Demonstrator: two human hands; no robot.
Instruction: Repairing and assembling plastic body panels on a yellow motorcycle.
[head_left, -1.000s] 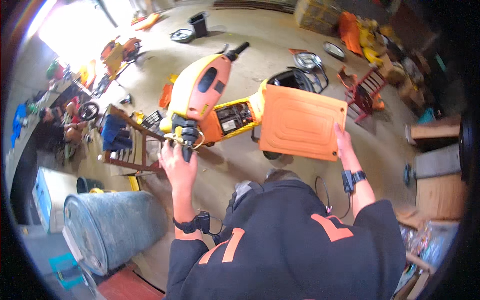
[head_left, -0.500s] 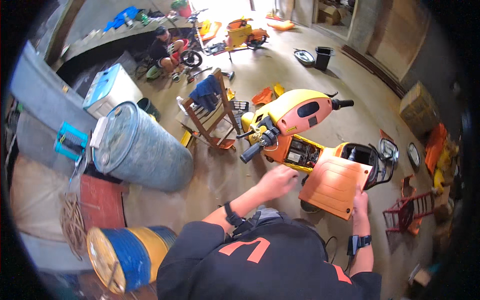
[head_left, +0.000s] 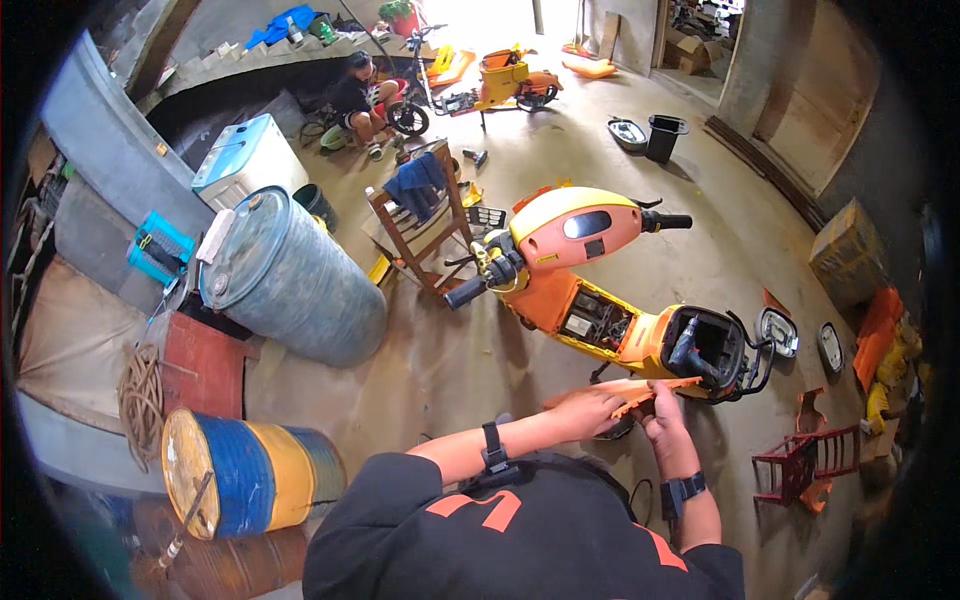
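Orange and seen almost edge-on, the panel (head_left: 632, 389) is held at the near side of the yellow-and-orange scooter (head_left: 556, 298), close to its rear well (head_left: 722, 338). Most of its face is hidden by the tilt and by the hands. The right hand (head_left: 664, 415) has its grip pinching the panel's right part; its fingertips are hard to make out. The left hand (head_left: 588, 412) lies over the near edge further left, fingers bent; its thumb is covered, so I cannot tell whether that grip pinches or only rests there. Between the wrists, a dark shape (head_left: 613, 432) is too covered to identify.

The rear well contains a blue-and-black power drill (head_left: 686, 346). In the scooter's floor compartment (head_left: 612, 293), to the left, sit a pale block (head_left: 578, 325) and dark parts too small to sort out. On the left, a blue barrel (head_left: 315, 285) partly hides a dark bucket (head_left: 316, 203); a blue-and-yellow drum (head_left: 262, 475) is nearer. What either barrel or drum contains does not show. Far right, a black bin's (head_left: 662, 140) inside is too dark to read. Far left, a red pot (head_left: 403, 22) holds a green plant (head_left: 393, 9).
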